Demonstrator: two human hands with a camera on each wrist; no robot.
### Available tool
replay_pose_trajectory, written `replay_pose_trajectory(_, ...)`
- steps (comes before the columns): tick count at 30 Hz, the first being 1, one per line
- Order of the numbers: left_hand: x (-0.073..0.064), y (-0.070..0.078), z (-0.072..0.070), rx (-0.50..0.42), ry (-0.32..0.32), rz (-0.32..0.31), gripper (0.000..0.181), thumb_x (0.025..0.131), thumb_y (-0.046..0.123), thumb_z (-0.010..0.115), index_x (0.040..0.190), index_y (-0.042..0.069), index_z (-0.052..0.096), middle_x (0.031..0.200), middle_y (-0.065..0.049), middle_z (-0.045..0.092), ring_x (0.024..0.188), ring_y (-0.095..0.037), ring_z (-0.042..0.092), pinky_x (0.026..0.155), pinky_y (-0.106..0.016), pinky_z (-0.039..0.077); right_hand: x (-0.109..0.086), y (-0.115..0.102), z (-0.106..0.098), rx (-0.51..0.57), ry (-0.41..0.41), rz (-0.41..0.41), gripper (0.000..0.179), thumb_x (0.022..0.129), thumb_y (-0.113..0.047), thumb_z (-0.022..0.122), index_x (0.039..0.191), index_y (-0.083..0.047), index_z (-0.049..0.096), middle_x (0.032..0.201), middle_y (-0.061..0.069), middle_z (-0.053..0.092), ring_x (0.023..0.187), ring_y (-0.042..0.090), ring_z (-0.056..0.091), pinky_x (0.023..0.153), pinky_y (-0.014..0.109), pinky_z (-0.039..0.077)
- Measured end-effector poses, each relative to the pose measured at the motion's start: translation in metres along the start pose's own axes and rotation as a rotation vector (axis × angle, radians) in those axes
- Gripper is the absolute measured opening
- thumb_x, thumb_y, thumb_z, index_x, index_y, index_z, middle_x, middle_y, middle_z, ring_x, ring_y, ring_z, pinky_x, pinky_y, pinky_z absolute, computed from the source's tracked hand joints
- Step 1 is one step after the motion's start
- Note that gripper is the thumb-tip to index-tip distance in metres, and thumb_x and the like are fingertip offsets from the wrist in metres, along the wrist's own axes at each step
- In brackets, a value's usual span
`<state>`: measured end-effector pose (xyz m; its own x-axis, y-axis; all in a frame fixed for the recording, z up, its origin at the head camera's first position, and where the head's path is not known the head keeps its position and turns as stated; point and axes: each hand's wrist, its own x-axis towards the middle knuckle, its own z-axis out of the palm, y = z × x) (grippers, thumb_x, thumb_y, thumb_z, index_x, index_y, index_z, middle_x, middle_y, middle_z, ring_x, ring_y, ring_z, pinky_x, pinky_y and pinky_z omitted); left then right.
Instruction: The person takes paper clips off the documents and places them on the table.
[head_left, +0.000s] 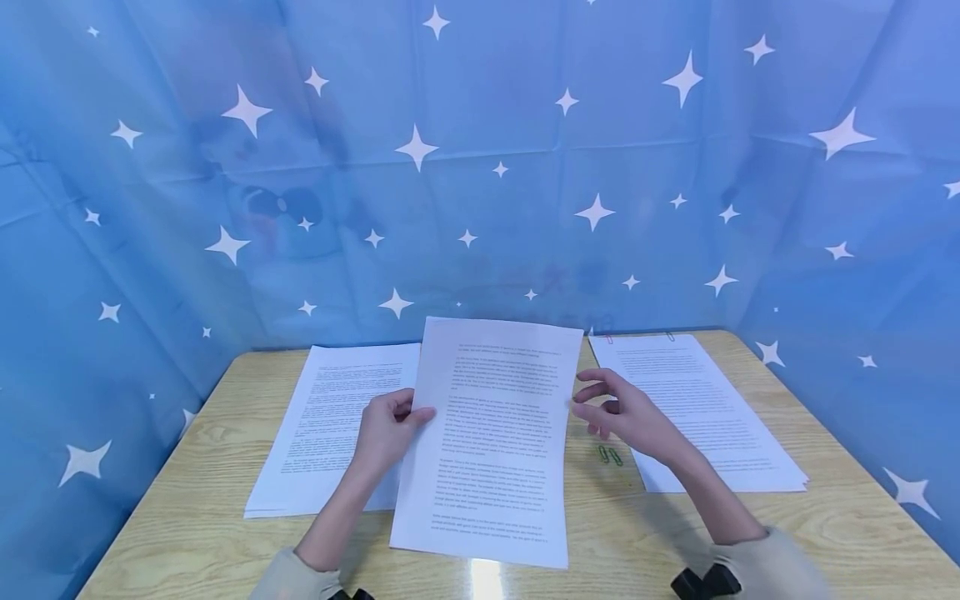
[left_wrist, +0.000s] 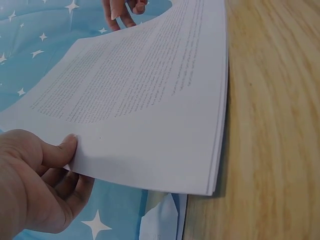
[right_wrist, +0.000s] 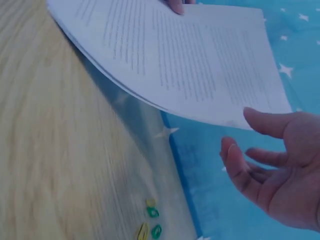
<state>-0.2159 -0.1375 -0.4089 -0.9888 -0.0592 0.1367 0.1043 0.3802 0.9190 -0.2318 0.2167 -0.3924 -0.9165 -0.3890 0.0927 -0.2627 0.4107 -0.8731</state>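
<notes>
A few printed sheets of paper stand upright together, tilted back, with their lower edge at the table. My left hand pinches their left edge, thumb on the printed face and fingers behind, as the left wrist view also shows. Beside the right edge is my right hand, its fingers loosely bent and nothing held. In the right wrist view the thumb of that hand lies right at the paper's edge. Under the right hand, green and yellow paper clips lie on the table.
A stack of printed paper lies at the left of the wooden table. Another printed stack lies at the right, with paper clips on its top edge. Behind the table hangs a blue curtain with white stars.
</notes>
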Motion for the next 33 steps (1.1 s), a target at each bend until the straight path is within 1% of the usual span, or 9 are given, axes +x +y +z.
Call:
replay_pose_trajectory(5,-0.001,0.004,0.0,-0.015,-0.003,-0.01,0.017,0.093,0.008,0.073,0.109,0.003,0.075,0.09,-0.008,0.075,0.075,-0.018,0.068,0.066,-0.027,0.05,0.005,-0.004,0.004,0.015,-0.021,0.014,0.063,0.099,-0.026,0.067,0.146,0.003,0.036,0.115,0.02,0.062,0.08,0.047,0.063,0.066,0.044,0.055)
replay_pose_trajectory(8,-0.002,0.006,0.0,-0.027,-0.006,-0.012,0.017,0.093,0.008,0.073,0.109,0.003,0.075,0.09,-0.008,0.075,0.076,-0.018,0.069,0.066,-0.028,0.05,0.006,-0.005,0.006,0.014,-0.048,0.006,0.067,0.101,-0.026,0.065,0.149,0.006,0.031,0.106,0.019,0.064,0.078,0.046,0.063,0.065,0.045,0.054)
replay_pose_trajectory(10,-0.002,0.007,0.0,-0.035,-0.005,-0.013,0.017,0.093,0.008,0.073,0.109,0.002,0.075,0.09,-0.009,0.075,0.076,-0.019,0.069,0.065,-0.027,0.05,0.007,-0.006,0.007,0.005,-0.073,-0.012,0.057,0.102,-0.025,0.064,0.14,0.008,0.038,0.093,0.018,0.064,0.073,0.045,0.062,0.063,0.044,0.054)
replay_pose_trajectory(13,-0.002,0.008,0.0,-0.042,-0.001,-0.018,0.016,0.093,0.008,0.073,0.108,0.002,0.075,0.089,-0.008,0.075,0.075,-0.019,0.069,0.064,-0.027,0.05,0.008,-0.005,0.009,-0.011,-0.113,-0.066,0.034,0.103,-0.023,0.061,0.113,0.007,0.049,0.075,0.017,0.061,0.064,0.043,0.059,0.058,0.042,0.053)
replay_pose_trajectory(15,-0.002,0.008,0.0,-0.046,0.005,-0.026,0.016,0.093,0.008,0.073,0.108,0.002,0.075,0.089,-0.008,0.075,0.075,-0.018,0.069,0.064,-0.027,0.05,0.009,-0.005,0.01,-0.021,-0.125,-0.098,0.03,0.104,-0.021,0.06,0.093,0.003,0.045,0.068,0.015,0.06,0.06,0.04,0.059,0.055,0.041,0.052)
replay_pose_trajectory(17,-0.001,0.008,0.0,-0.051,0.006,-0.031,0.016,0.093,0.008,0.073,0.108,0.002,0.075,0.089,-0.008,0.075,0.074,-0.018,0.069,0.064,-0.027,0.05,0.01,-0.004,0.01,-0.026,-0.122,-0.116,0.028,0.104,-0.019,0.058,0.089,0.001,0.047,0.067,0.013,0.061,0.058,0.036,0.061,0.053,0.042,0.052)
replay_pose_trajectory(20,-0.001,0.008,0.001,-0.075,0.003,-0.035,0.016,0.092,0.007,0.073,0.107,0.002,0.075,0.088,-0.009,0.075,0.074,-0.019,0.069,0.063,-0.027,0.05,0.009,-0.005,0.01,-0.028,-0.083,-0.13,0.026,0.104,-0.018,0.058,0.087,0.001,0.053,0.066,0.013,0.063,0.058,0.034,0.062,0.052,0.042,0.052)
replay_pose_trajectory(27,-0.004,0.016,-0.001,-0.145,-0.033,-0.055,0.017,0.093,0.009,0.073,0.108,0.002,0.074,0.091,-0.009,0.076,0.077,-0.019,0.069,0.065,-0.026,0.049,0.009,-0.008,0.012,-0.069,0.078,-0.168,0.02,0.103,-0.017,0.061,0.088,-0.003,0.062,0.063,0.006,0.061,0.055,0.029,0.06,0.049,0.035,0.049)
replay_pose_trajectory(33,-0.006,0.02,-0.004,-0.105,-0.058,-0.025,0.015,0.095,0.012,0.071,0.106,0.002,0.073,0.09,-0.008,0.072,0.078,-0.019,0.065,0.072,-0.033,0.051,0.012,-0.009,0.01,-0.093,0.134,-0.143,0.022,0.103,-0.019,0.062,0.086,-0.005,0.062,0.063,0.009,0.06,0.055,0.031,0.059,0.05,0.036,0.048)
